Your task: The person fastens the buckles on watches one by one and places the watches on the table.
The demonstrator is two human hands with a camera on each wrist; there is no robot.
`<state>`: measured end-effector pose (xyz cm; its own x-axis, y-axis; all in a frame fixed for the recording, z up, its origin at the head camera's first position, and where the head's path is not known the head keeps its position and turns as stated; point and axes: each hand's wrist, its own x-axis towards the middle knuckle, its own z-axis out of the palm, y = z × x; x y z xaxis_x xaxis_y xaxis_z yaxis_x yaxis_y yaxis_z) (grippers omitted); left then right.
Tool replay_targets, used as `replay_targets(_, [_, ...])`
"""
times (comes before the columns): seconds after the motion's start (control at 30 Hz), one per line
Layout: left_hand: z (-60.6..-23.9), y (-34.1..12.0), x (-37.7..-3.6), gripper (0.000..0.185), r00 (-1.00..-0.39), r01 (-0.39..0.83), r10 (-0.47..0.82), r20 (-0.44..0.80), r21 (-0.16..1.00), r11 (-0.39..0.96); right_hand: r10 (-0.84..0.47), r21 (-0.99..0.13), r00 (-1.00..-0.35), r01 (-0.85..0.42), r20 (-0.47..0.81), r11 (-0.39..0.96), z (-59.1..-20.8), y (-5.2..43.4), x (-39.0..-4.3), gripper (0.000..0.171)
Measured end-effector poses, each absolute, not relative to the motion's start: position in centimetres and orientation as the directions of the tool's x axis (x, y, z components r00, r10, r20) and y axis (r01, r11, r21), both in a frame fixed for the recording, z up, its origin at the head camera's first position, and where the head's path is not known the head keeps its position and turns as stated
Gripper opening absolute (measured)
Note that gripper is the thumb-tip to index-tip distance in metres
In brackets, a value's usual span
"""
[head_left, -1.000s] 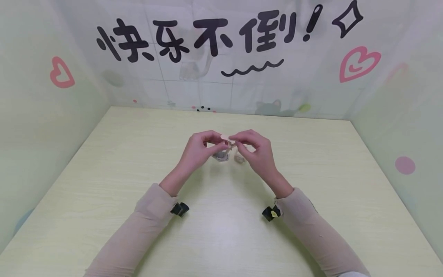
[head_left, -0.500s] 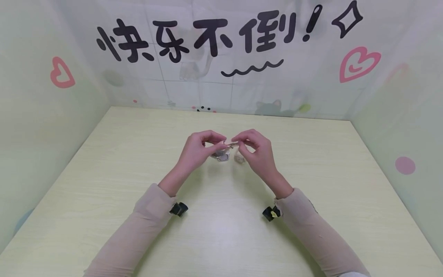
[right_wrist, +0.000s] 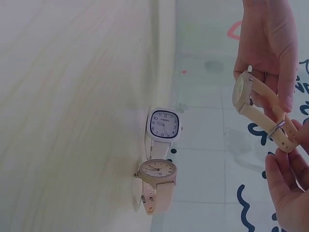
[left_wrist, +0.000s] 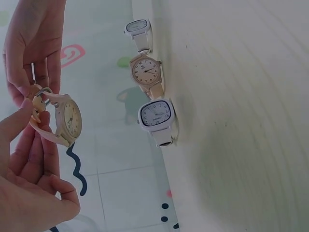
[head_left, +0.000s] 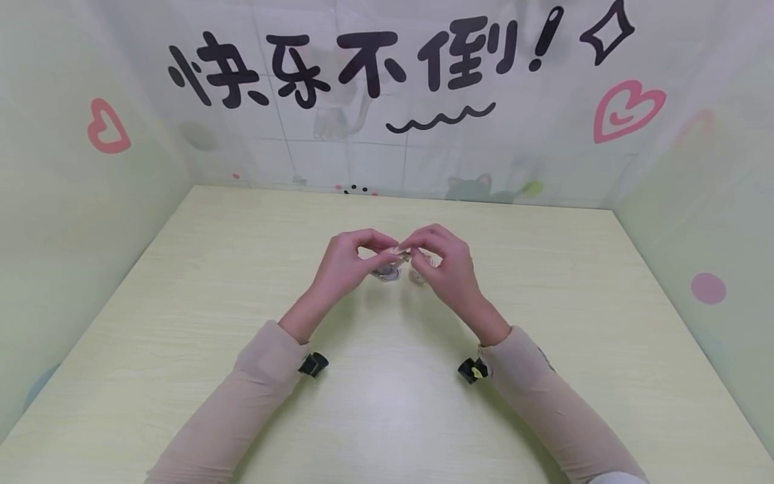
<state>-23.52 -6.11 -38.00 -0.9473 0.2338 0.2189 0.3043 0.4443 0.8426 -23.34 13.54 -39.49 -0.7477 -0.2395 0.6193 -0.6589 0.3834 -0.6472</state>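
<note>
Both hands work on a pale pink wristwatch [left_wrist: 68, 121], held up over the far middle of the table. Its strap makes a loop, and a silver buckle [right_wrist: 278, 127] sits across it in the right wrist view. My left hand [head_left: 346, 259] pinches the strap near the buckle with thumb and fingers. From the other side, my right hand [head_left: 449, 261] pinches the strap's tail end [right_wrist: 290, 141], which has holes in it. The fingers partly hide the strap. The round dial [left_wrist: 72, 120] faces away from the fingers.
Further watches stand in a row near the table's far edge: a white one with a squarish dial [left_wrist: 156, 115], a pink round one [left_wrist: 146, 71] and another white one [left_wrist: 138, 26]. A printed backdrop [head_left: 272, 158] rises behind the table [head_left: 387, 417].
The pale strap end stood up above the fingertips a second ago, then lay flatter; now it is mostly covered. My right fingertips have moved slightly left toward the left hand.
</note>
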Motion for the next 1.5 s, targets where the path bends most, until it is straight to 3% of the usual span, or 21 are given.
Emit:
replay_targets(0.23, [-38.1, -5.9, -23.7, 0.020, -0.939, 0.329, 0.248, 0.239, 0.837, 0.438, -0.289, -0.633, -0.742, -0.668, 0.604, 0.392, -39.3, 13.5, -23.2, 0.014])
replay_targets(0.43, [-38.2, -6.2, -23.8, 0.023, -0.940, 0.324, 0.247, 0.237, 0.850, 0.416, -0.354, -0.709, -0.776, -0.625, 0.522, 0.326, -39.2, 13.7, -23.2, 0.029])
replay_targets(0.63, [-37.9, -6.3, -23.9, 0.025, -0.933, 0.326, 0.284, 0.220, 0.850, 0.413, -0.309, -0.769, -0.809, -0.578, 0.499, 0.272, -39.3, 13.7, -23.3, 0.027])
replay_targets(0.87, [-37.7, -6.6, -24.0, 0.023, -0.923, 0.349, 0.314, 0.222, 0.826, 0.442, -0.274, -0.776, -0.806, -0.585, 0.525, 0.234, -39.3, 13.7, -23.3, 0.025])
replay_targets(1.2, [-37.8, -6.8, -23.8, 0.028, -0.913, 0.375, 0.339, 0.227, 0.795, 0.477, -0.335, -0.765, -0.827, -0.552, 0.451, 0.333, -38.8, 13.6, -23.1, 0.033])
replay_targets(1.5, [-37.8, -6.8, -23.6, 0.024, -0.899, 0.401, 0.370, 0.235, 0.781, 0.479, -0.379, -0.759, -0.856, -0.498, 0.352, 0.420, -37.8, 13.6, -22.7, 0.020])
